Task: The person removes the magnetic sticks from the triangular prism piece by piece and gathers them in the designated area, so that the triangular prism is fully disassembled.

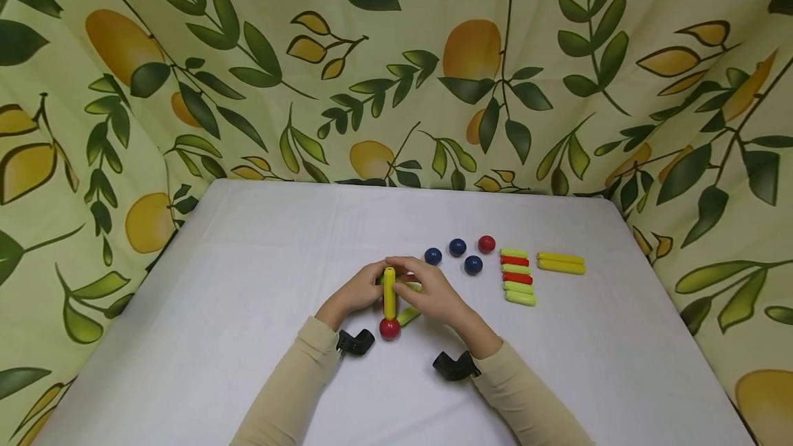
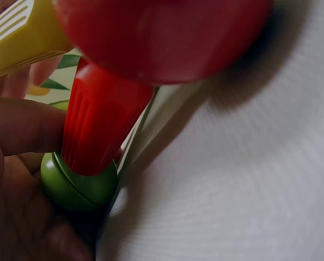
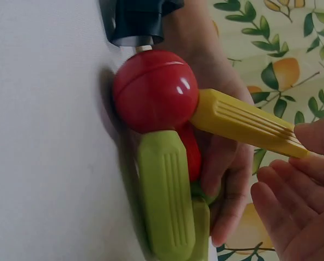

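Note:
A small build of magnetic rods and balls stands on the table before me. Its red ball (image 1: 389, 329) joins a raised yellow rod (image 1: 389, 293), a light green rod (image 3: 164, 196) and a red rod (image 2: 102, 117). A green ball (image 2: 77, 182) sits at the red rod's other end, beside another light green rod (image 3: 201, 231). My left hand (image 1: 362, 288) holds the build at the green ball, a finger touching the red rod. Thumb and fingers of my right hand (image 3: 300, 201) pinch the yellow rod's free end, which tilts up from the red ball.
Beyond my right hand lie several blue balls (image 1: 457, 247) and a loose red ball (image 1: 486, 244). A column of short light green and red rods (image 1: 517, 277) lies right of them, then two yellow rods (image 1: 560, 263). Patterned curtain (image 1: 409, 88) surrounds the white table (image 1: 260, 246).

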`<state>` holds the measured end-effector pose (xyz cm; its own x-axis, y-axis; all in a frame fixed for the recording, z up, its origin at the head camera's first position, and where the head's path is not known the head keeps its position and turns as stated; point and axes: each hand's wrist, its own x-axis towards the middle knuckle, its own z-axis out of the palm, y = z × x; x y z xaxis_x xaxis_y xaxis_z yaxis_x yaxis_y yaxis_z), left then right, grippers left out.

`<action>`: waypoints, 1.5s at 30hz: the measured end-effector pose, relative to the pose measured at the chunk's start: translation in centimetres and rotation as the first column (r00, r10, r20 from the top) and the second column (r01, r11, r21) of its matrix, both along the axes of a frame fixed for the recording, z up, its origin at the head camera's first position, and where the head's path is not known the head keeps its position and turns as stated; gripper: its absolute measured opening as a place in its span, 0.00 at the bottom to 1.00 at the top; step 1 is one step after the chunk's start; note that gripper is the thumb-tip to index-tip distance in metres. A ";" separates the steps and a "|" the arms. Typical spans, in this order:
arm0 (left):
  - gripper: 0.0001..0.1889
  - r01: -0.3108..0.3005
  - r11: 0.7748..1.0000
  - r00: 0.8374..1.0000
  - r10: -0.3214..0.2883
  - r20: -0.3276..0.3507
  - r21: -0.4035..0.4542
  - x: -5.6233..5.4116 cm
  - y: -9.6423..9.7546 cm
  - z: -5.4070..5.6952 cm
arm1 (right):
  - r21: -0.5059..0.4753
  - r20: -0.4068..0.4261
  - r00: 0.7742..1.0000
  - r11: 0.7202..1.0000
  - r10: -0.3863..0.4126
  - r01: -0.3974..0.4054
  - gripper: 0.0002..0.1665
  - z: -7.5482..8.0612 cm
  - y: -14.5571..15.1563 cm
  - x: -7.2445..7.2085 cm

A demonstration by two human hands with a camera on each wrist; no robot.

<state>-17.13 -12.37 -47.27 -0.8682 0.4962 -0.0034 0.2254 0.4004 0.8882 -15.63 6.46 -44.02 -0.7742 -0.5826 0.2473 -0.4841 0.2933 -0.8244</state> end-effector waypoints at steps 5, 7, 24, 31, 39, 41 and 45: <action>0.21 -0.015 1.000 1.000 0.015 0.021 -0.003 0.1 0.0 -0.2 | -0.016 0.021 1.000 1.000 0.008 -0.008 0.23 -0.1 -0.3 0.3; 0.21 -0.018 1.000 1.000 0.018 0.020 -0.002 -0.1 -0.1 -0.7 | -0.018 0.020 1.000 1.000 -0.005 0.005 0.23 0.0 -0.3 0.4; 0.13 0.024 1.000 1.000 -0.025 -0.012 -0.008 -0.1 -0.1 -0.2 | -0.041 0.166 0.986 0.999 0.009 -0.003 0.19 0.9 0.9 0.0; 0.13 0.031 0.999 1.000 -0.031 -0.003 -0.008 -0.1 -0.1 -0.3 | -0.027 0.197 0.979 0.997 -0.061 0.067 0.18 1.0 0.9 0.1; 0.13 0.031 0.999 0.999 -0.031 -0.017 0.010 -0.3 -0.2 -0.6 | -0.047 0.182 0.972 0.986 -0.148 0.159 0.16 1.0 0.9 0.0; 0.14 0.032 0.999 0.999 -0.032 -0.020 0.017 -0.4 -0.2 -0.6 | -0.068 0.184 0.967 0.979 -0.177 0.193 0.15 1.2 1.2 -0.2; 0.15 0.036 0.999 0.999 -0.035 -0.036 0.020 -0.5 -0.1 -0.7 | -0.133 0.206 0.951 0.957 -0.229 0.259 0.14 2.0 2.6 -0.8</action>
<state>-17.59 -12.48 -47.93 -0.8496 0.5261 0.0375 0.2704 0.3735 0.8873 -16.45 9.08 -42.06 -0.9287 -0.3354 0.1580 -0.2475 0.2436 -0.9378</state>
